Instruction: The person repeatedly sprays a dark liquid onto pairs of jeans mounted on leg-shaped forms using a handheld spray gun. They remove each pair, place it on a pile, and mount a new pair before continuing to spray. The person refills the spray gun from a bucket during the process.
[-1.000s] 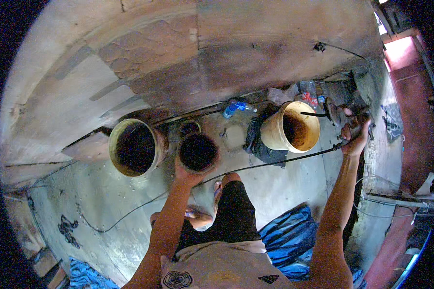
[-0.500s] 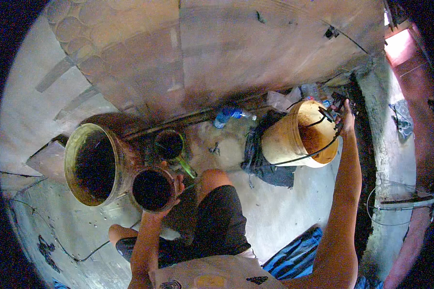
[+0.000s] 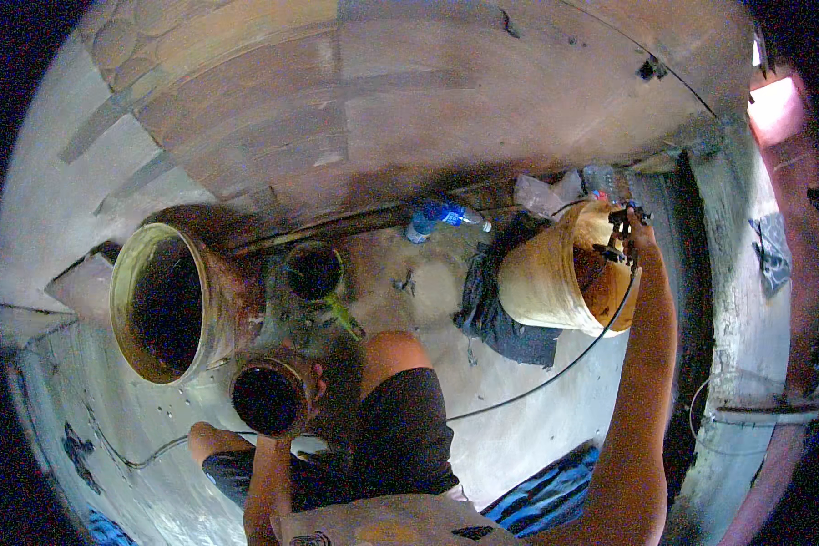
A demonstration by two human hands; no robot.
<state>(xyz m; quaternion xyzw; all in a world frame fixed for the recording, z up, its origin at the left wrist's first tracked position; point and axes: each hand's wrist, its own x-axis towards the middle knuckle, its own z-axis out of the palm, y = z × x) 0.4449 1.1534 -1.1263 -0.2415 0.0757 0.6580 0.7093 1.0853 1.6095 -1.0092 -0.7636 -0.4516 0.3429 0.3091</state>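
Observation:
My left hand (image 3: 317,384) is wrapped round a round brown container (image 3: 268,400) with a dark interior, its mouth facing up. It stands between a large bucket (image 3: 123,314) with a pale rim and my bent leg. My right arm stretches out to the right, and my right hand (image 3: 642,238) grips a black device (image 3: 621,223) whose exact kind I cannot make out. A black cord (image 3: 555,380) runs from it down to the left. The device is at the mouth of a tilted, cream-coloured bucket (image 3: 541,278), stained brown inside.
A dark pan or scoop (image 3: 314,271) with a green handle lies beyond my left hand. A plastic bottle with a blue label (image 3: 439,218) lies by the wall. Black cloth or plastic (image 3: 510,332) sits beside the cream bucket. Clear plastic (image 3: 541,193) is behind it.
My left hand has drawn the brown container closer and slightly left. My right hand has shifted a little down and left with the black device, and the cord now hangs lower across the floor.

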